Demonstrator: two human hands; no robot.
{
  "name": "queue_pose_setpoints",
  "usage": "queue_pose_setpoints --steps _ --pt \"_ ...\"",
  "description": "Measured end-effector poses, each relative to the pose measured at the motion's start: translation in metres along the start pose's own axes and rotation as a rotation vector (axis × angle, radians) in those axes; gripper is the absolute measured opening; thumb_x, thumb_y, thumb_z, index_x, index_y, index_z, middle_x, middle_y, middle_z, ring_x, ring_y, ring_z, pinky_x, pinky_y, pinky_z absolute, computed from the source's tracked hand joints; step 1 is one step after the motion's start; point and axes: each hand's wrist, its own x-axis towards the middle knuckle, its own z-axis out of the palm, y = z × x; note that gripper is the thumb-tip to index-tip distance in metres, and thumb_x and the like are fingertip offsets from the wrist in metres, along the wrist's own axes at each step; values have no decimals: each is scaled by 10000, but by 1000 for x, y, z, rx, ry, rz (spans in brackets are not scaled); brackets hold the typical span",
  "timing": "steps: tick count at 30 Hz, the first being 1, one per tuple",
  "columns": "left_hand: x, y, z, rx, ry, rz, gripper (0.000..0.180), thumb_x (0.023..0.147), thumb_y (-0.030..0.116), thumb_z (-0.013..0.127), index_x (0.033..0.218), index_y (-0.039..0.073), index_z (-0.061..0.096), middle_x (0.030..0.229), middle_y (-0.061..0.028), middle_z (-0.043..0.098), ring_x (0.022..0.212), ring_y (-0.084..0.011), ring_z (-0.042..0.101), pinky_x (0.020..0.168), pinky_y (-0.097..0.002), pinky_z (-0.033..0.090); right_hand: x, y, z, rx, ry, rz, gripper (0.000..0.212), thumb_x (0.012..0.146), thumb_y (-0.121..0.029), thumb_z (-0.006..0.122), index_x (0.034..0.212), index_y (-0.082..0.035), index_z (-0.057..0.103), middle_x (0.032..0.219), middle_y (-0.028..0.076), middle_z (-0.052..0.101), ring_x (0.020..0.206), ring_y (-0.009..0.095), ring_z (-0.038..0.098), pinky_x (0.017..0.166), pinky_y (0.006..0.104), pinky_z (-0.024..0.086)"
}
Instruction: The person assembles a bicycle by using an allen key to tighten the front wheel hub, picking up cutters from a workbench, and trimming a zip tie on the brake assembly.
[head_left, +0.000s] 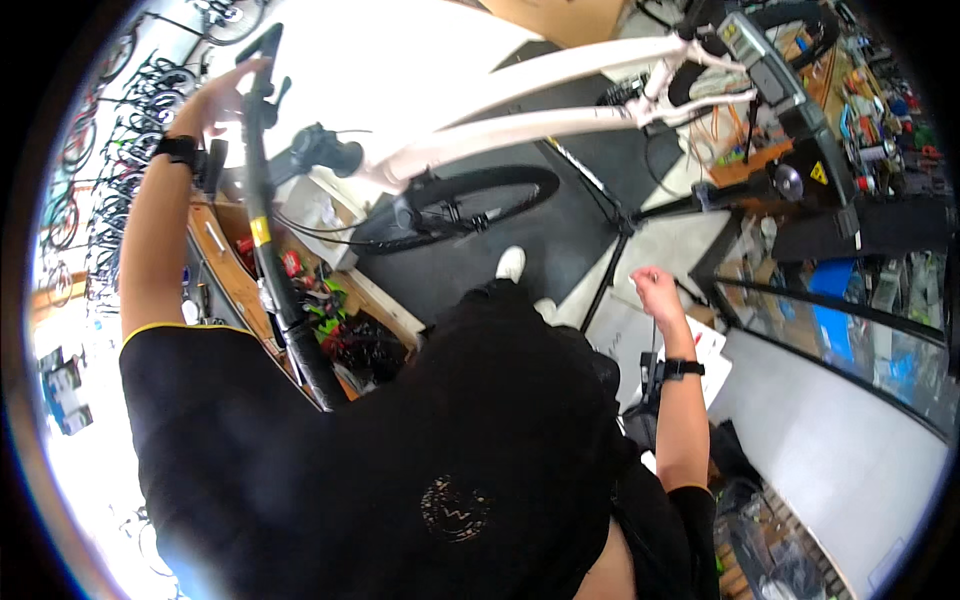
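A pale pink bicycle frame (490, 135) hangs sideways, clamped in a repair stand (800, 130) at the right. Its dark handlebar (262, 205) runs along the left, with a brake lever (282, 92) near the far end. My left hand (222, 98) is at that far end, its fingers reaching around the bar beside the lever; glare washes out part of them. Below the frame shows the front wheel (460, 205) with its black tyre. My right hand (655, 290) is raised in the air right of my body, fingers curled, nothing visible in them.
An open wooden drawer (235, 275) with colourful packaged items lies left, under the handlebar. The stand's legs (608, 265) reach the floor near my shoes. A glass case (850, 330) and a crowded tool shelf (870, 130) stand right. Several bicycles (150, 95) line the far left.
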Motion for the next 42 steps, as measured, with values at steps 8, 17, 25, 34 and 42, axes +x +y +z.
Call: queue_pose_setpoints --steps 8,17,25,34,42 --pt "39 5 17 -117 120 10 708 648 776 639 761 77 669 677 -16 626 579 -112 560 576 -232 407 2 11 8 -94 -4 133 106 890 -182 604 920 -81 609 632 -63 457 479 36 350 387 217 237" --pt "40 14 20 49 330 16 467 763 586 628 808 123 671 741 -24 658 689 -151 606 739 -287 420 22 36 17 -166 38 -25 126 877 -190 608 918 -74 633 679 -35 528 533 61 432 414 237 309" --pt "59 -1 5 -83 211 49 553 746 626 638 861 86 665 816 -44 670 677 -160 602 781 -278 417 17 14 15 -189 43 42 159 863 -150 612 912 -3 647 713 15 607 625 99 529 576 258 427" --pt "59 -9 2 -153 117 71 542 759 653 616 859 122 646 852 -29 625 869 -200 542 928 -404 291 37 -5 1 -223 3 -34 143 849 -124 606 902 3 645 707 9 598 610 94 514 562 255 420" --pt "-41 -47 -1 -30 218 -63 925 778 769 470 1472 172 345 1340 -199 481 1195 -327 469 968 -577 317 76 -25 -33 -311 -111 -209 129 850 -119 622 875 5 643 719 8 598 628 96 523 582 256 433"
